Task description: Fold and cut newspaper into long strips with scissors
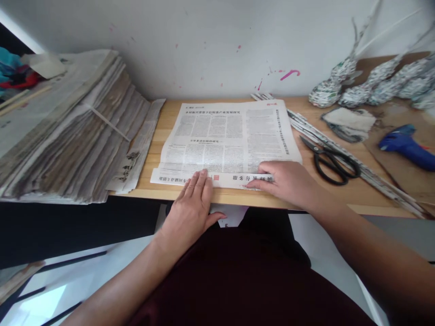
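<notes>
A sheet of newspaper (217,136) lies on the wooden table, its near edge folded over into a narrow strip along the table's front. My left hand (193,199) rests flat on the folded strip, fingers stretched out and thumb apart. At the strip's right part, my right hand (285,181) pinches the folded edge between thumb and fingers. Just right of the sheet lie black-handled scissors (331,163), apart from my right hand.
A tall stack of old newspapers (84,131) stands at the left. Rolled paper sticks (370,179) lie diagonally at the right. Beyond them are a folded cloth (350,122), a blue glue gun (408,147) and several bulb-shaped paper-wrapped pieces (326,93) against the wall.
</notes>
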The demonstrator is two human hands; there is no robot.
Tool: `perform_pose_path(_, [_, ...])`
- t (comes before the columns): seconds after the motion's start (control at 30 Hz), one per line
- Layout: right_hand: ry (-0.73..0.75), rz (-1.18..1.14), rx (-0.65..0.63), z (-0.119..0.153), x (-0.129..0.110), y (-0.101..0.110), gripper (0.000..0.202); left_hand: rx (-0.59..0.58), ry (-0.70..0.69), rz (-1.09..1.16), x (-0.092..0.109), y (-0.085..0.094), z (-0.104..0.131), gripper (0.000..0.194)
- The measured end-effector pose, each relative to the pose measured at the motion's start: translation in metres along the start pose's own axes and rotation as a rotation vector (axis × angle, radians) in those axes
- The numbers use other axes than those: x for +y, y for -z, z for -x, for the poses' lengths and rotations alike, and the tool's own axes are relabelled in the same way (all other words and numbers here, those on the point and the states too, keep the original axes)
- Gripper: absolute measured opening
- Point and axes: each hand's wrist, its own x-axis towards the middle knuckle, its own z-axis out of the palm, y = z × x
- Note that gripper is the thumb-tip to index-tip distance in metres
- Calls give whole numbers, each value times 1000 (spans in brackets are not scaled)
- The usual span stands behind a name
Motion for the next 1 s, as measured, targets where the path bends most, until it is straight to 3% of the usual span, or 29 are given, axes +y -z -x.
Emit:
perform_pose_path(0.27, [-12, 26, 14, 13, 15, 7, 50, -64, 83, -62, 17, 5, -11, 112])
perform_pose_path(0.5, [-170, 30, 24, 31, 35, 15, 46, -82, 80, -63, 16, 4, -10, 110])
perform_pose_path(0.73, [-198, -1, 232, 53, 42, 3, 32, -56, 87, -37, 17, 3, -8, 103])
perform_pose_path(1.0, [-273, -18, 403, 66, 33, -5, 37, 45, 47, 8, 15, -5, -6, 101])
